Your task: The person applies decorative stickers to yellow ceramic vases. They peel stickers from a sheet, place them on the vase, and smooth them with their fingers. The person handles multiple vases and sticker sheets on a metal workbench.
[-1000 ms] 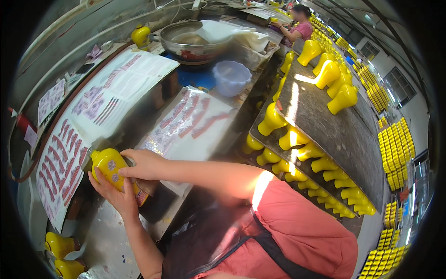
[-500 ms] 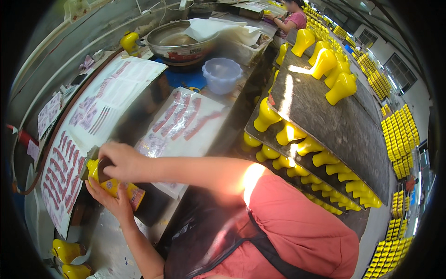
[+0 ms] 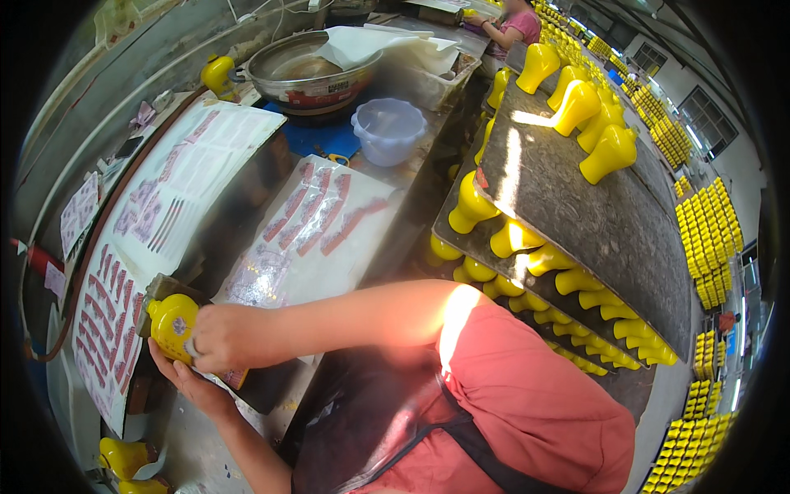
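A glossy yellow bottle (image 3: 173,319) with a small patterned mark lies tilted over the bench on the left, its narrow neck pointing away to the upper left. My left hand (image 3: 197,387) supports it from below, with the fingers along its near side. Above it, my right hand (image 3: 232,336) is closed and pressed against the bottle's side. A small greyish piece (image 3: 192,347) shows at the right fingertips, too little of it to name. My right hand hides the middle of the bottle; its decorated orange base peeks out below the wrist.
Printed decal sheets lie on a sloping white board (image 3: 197,156) and on a plastic-covered sheet (image 3: 304,222). Beyond stand a metal basin (image 3: 317,82) and a pale plastic bowl (image 3: 387,132). To my right, stacked boards (image 3: 576,214) carry yellow bottles. A co-worker (image 3: 518,29) is farther off.
My right hand has moved down along the bottle from its neck end, uncovering the yellow shoulder and its mark. My left hand has shifted slightly lower, still beneath the bottle.
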A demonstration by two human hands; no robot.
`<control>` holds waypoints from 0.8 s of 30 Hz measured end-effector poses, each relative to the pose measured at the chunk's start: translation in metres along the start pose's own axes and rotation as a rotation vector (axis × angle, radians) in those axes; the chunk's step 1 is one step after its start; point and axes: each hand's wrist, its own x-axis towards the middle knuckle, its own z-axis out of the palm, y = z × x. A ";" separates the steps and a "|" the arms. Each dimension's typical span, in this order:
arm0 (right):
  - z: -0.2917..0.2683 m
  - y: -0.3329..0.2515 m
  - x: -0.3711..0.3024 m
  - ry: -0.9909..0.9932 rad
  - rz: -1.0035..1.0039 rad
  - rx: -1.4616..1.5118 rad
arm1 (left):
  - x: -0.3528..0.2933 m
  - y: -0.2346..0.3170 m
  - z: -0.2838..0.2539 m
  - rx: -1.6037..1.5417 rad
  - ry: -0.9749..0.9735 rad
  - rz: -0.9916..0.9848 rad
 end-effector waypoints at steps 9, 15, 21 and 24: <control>-0.011 -0.014 -0.014 -0.023 0.147 0.117 | 0.010 0.018 0.008 -0.015 0.006 -0.109; -0.013 -0.013 -0.021 -0.137 0.319 0.303 | 0.014 0.015 0.005 0.120 0.033 -0.116; -0.026 -0.005 -0.010 -0.211 0.261 0.086 | 0.011 0.003 0.006 -0.029 0.014 -0.143; -0.031 -0.010 -0.019 -0.297 0.250 0.217 | 0.010 0.002 0.010 -0.198 0.015 -0.180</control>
